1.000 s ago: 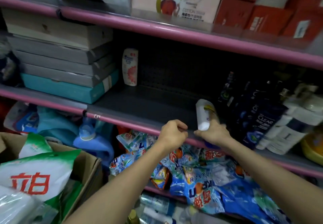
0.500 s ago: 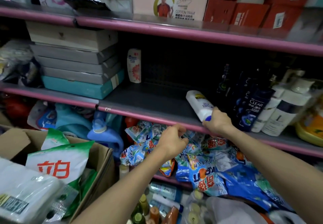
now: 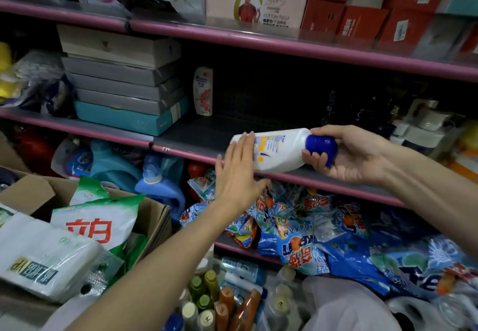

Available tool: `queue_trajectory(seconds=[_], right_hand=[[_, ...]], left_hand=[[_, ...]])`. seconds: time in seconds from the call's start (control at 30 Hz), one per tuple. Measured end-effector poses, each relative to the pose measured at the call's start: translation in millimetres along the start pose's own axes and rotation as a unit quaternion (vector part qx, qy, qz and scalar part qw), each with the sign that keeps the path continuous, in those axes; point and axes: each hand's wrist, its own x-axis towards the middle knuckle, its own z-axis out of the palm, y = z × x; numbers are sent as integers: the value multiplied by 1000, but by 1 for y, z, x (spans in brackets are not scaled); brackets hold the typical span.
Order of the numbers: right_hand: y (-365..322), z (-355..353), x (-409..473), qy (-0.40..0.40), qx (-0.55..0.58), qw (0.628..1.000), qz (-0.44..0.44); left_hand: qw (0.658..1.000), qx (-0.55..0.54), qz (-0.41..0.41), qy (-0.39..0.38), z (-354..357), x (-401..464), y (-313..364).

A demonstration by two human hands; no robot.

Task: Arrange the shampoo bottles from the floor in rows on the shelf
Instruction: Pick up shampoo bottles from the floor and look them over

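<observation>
A white shampoo bottle with a blue cap lies sideways in the air just in front of the middle shelf. My right hand grips it by the blue cap end. My left hand is flat with straight fingers, its fingertips touching the bottle's base. Another white shampoo bottle with a red flower label stands upright at the shelf's back left. Several more bottles stand on the floor below between my arms.
Stacked flat boxes fill the shelf's left side. Dark and white bottles crowd its right side. Blue detergent bags pile on the lower shelf. A cardboard box with green bags sits at lower left.
My right hand has lifted the white bottle off the shelf edge and turned it sideways, cap to the right. My left hand has opened and come up against the bottle's base.
</observation>
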Motion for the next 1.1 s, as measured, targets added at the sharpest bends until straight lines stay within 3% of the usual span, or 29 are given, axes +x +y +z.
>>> queue_trajectory(seconds=[0.1, 0.17, 0.27, 0.33, 0.43, 0.53, 0.63, 0.87, 1.03, 1.1], right_hand=[[8, 13, -20, -56, -7, 998, 37], [19, 25, -22, -62, -29, 996, 51], [37, 40, -14, -32, -153, 986, 52], [50, 47, -3, -12, -276, 960, 29], [71, 60, 10, -8, -439, 896, -71], [92, 70, 30, -43, -482, 859, -167], [101, 70, 36, -11, -511, 818, -265], [105, 90, 62, -33, -483, 822, -301], [89, 90, 58, -108, -456, 848, -249], [86, 90, 57, -110, -464, 841, -255]], left_hand=[[994, 58, 74, 53, -18, -9, -18], [992, 38, 109, 60, -26, -22, -35], [991, -24, 123, 47, -21, -48, -56], [993, -67, 96, 22, -9, -67, -68], [995, -99, 24, -8, 10, -98, -97], [990, -120, -67, -25, 23, -119, -127], [986, -134, -93, -41, 23, -116, -123], [977, -184, -105, -5, 16, -112, -132], [972, -208, -104, -23, 12, -111, -134], [971, -217, -101, -31, 11, -113, -135]])
